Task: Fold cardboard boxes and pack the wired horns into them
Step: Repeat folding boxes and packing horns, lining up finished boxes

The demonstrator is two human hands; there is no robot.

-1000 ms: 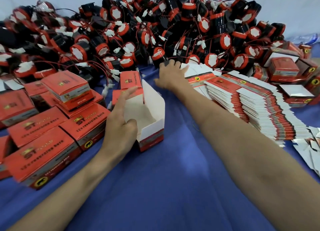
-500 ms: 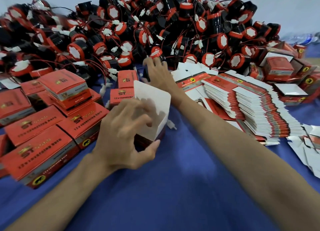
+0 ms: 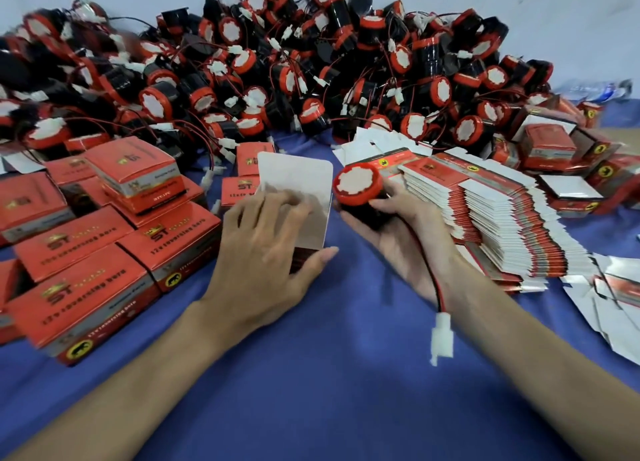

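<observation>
My left hand (image 3: 263,246) grips the open box (image 3: 294,180); my right hand (image 3: 408,242), at its 3 o'clock, grasps one horn (image 3: 358,187).

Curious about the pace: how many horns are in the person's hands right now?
1: the horn lies in the right hand, beside the open box the left hand holds.

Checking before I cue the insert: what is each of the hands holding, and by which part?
Right hand grips a horn by its black body, its wire dangling. Left hand holds the open box by its near wall.
</observation>
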